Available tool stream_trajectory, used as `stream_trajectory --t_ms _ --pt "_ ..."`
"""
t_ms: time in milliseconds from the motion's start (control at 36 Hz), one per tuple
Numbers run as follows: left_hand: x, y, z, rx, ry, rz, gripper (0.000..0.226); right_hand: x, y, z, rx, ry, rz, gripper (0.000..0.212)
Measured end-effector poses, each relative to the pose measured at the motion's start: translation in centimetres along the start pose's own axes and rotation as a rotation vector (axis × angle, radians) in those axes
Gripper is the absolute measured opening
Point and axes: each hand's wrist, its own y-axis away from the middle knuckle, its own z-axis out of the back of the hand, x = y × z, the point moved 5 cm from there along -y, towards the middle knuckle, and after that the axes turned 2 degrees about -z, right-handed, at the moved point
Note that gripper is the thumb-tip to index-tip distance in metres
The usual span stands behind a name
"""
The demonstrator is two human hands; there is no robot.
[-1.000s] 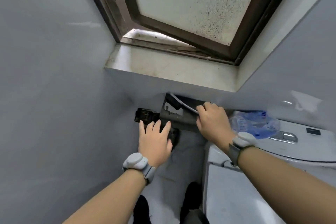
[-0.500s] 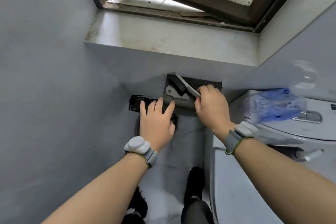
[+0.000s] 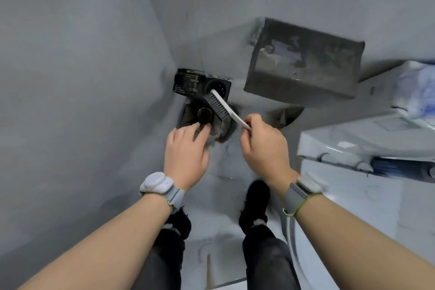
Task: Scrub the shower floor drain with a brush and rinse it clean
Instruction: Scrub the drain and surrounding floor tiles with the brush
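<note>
Right hand (image 3: 264, 146) pinches the white-handled black-bristled brush (image 3: 217, 105); left hand (image 3: 186, 150), fingers loosely extended, empty; press bristles flat into the round black floor drain (image 3: 204, 114)

Drain (image 3: 205, 114) hemmed by wall (image 3: 82, 77) and toilet (image 3: 353, 172).

Brush handle end (image 3: 246, 126) hidden inside right hand (image 3: 263, 148) grip.
</note>
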Motion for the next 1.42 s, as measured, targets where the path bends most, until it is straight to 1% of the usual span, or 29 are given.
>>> stream_trajectory --t_ms 111,222,250,278,333,361,389,417,444,556,639,667,722,750,778,806,889,972,1083,1139,1222,1250,1333,1417 --pt "2.7 1.2 -6.5 0.025 0.013 0.055 0.057 -3.1 1.6 -8.3 0.088 0.059 -0.041 0.012" --pt "5.1 1.7 -14.7 0.094 0.027 0.110 0.058 -6.9 2.5 -17.6 0.177 0.129 -0.063 0.019" --pt "5.1 1.7 -15.2 0.103 0.022 0.109 0.058 -7.4 2.5 -17.9 0.183 0.137 -0.071 0.021" --pt "6.7 1.8 -20.3 0.107 0.020 0.131 0.058 -9.0 2.5 -23.2 0.196 0.158 -0.063 0.023" --pt "6.7 1.5 -21.3 0.151 0.011 0.127 0.058 -10.0 2.0 -24.0 0.223 0.159 -0.082 0.026" --pt "7.4 1.5 -24.1 0.167 -0.001 0.137 0.058 -11.0 1.9 -26.6 0.220 0.155 -0.070 0.027" --pt "7.2 1.6 -24.4 0.194 0.003 0.130 0.058 -11.2 1.9 -26.8 0.213 0.156 -0.069 0.029" --pt "7.8 1.4 -27.0 0.183 -0.006 0.108 0.058 -12.2 1.5 -29.5 0.226 0.165 -0.053 0.031" --pt "7.9 1.2 -27.3 0.215 -0.010 0.097 0.058 -12.8 1.1 -30.0 0.244 0.174 -0.061 0.034" --pt "9.8 0.6 -34.7 0.262 -0.015 0.026 0.056 -15.1 -0.6 -37.8 0.272 0.206 0.022 0.037" --pt "12.2 -0.4 -41.1 0.210 -0.034 0.027 0.057 -17.2 -2.4 -44.7 0.279 0.209 0.123 0.034" --pt "12.8 -0.4 -41.5 0.230 -0.036 0.038 0.056 -17.4 -3.0 -45.5 0.311 0.189 0.142 0.034" --pt "14.0 -0.8 -44.3 0.225 -0.036 0.058 0.055 -18.0 -4.1 -48.3 0.319 0.200 0.208 0.037" --pt "14.4 -1.1 -45.4 0.188 -0.031 0.053 0.054 -18.2 -4.7 -49.4 0.307 0.211 0.246 0.037" --pt "14.7 -1.2 -46.6 0.197 -0.027 0.069 0.054 -18.5 -5.1 -50.5 0.301 0.232 0.280 0.035" --pt "15.1 -1.5 -47.6 0.174 -0.031 0.075 0.055 -18.5 -5.7 -51.7 0.282 0.248 0.324 0.033" --pt "15.5 -2.2 -49.1 0.221 -0.054 0.074 0.058 -18.9 -6.7 -52.9 0.273 0.277 0.372 0.031" --pt "16.3 -1.9 -48.8 0.266 -0.075 0.094 0.060 -18.5 -6.9 -52.7 0.278 0.402 0.411 0.033" --pt "15.5 -1.2 -44.9 0.356 -0.061 0.141 0.065 -17.2 -6.8 -50.1 0.371 0.437 0.371 0.040" --pt "15.1 -1.8 -42.3 0.369 -0.042 0.146 0.060 -16.2 -6.9 -48.4 0.390 0.458 0.366 0.042" --pt "13.5 -1.0 -39.1 0.414 -0.076 0.146 0.051 -14.4 -5.2 -46.4 0.468 0.413 0.357 0.043" --pt "13.1 -1.0 -38.8 0.444 -0.088 0.141 0.050 -14.1 -5.0 -46.4 0.502 0.420 0.356 0.046" --pt "12.5 -0.6 -37.7 0.470 -0.112 0.098 0.048 -13.1 -4.3 -45.9 0.498 0.449 0.397 0.052" --pt "12.6 -0.4 -38.8 0.573 -0.101 0.110 0.054 -13.3 -3.3 -46.8 0.534 0.457 0.376 0.054"
